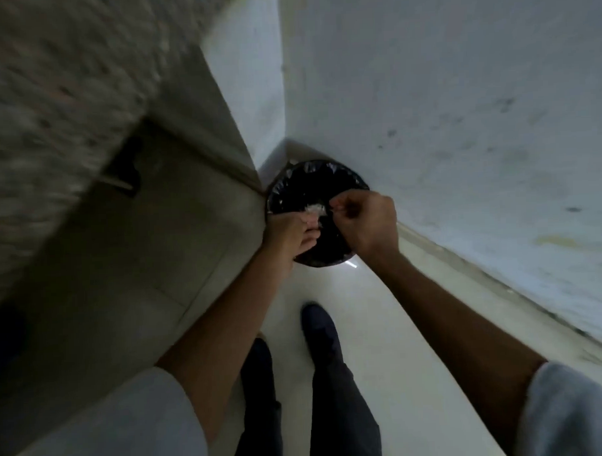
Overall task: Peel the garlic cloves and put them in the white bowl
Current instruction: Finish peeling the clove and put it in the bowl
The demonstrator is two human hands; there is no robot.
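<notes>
Discarding peel, seemingly: left hand (286,236) grips whitish garlic skin (314,209) above the black-lined bin (311,174). Curled right hand (367,222), contents too blurred to tell. Next: release over bin.

Two hands, left hand (286,237) and right hand (367,225); one black-lined bin (325,170) far; one clump of papery skins (314,209); one dark shoe (318,326) near
</notes>
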